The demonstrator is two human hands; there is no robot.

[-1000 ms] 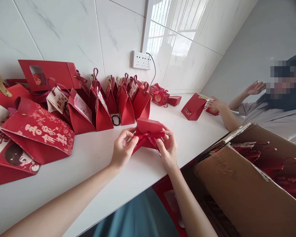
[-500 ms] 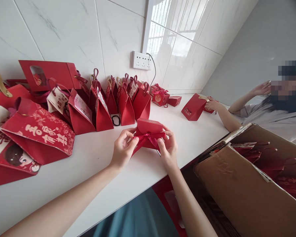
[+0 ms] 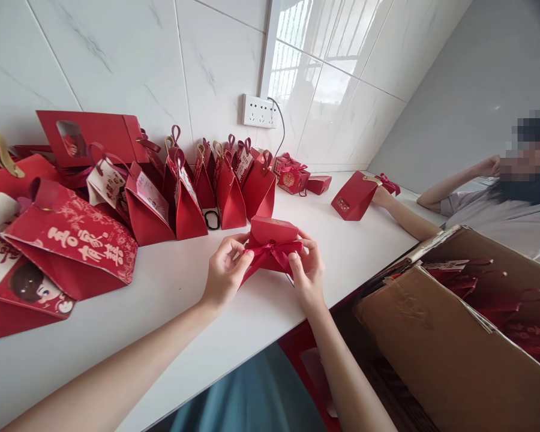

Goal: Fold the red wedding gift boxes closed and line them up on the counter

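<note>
Box (image 3: 274,230) is at the worktop (image 3: 171,327), a bit in from the front edge, but its lower part's mostly hidden, so can't tell if it's resting or held up. Leftmost bag (image 3: 18,319) gets cut off too. Box's top end points toward the back edge, long axis looks hand to hand. Left hand (image 3: 225,264) pinches the ribbon (image 3: 274,246), right hand (image 3: 308,270) grips box and ribbon, rear fingertips hidden

Small red box (image 3: 274,229), crimson ribbon (image 3: 274,249) knotted across front, pinched both sides by fingers (image 3: 248,258), over white counter (image 3: 166,270).
</note>
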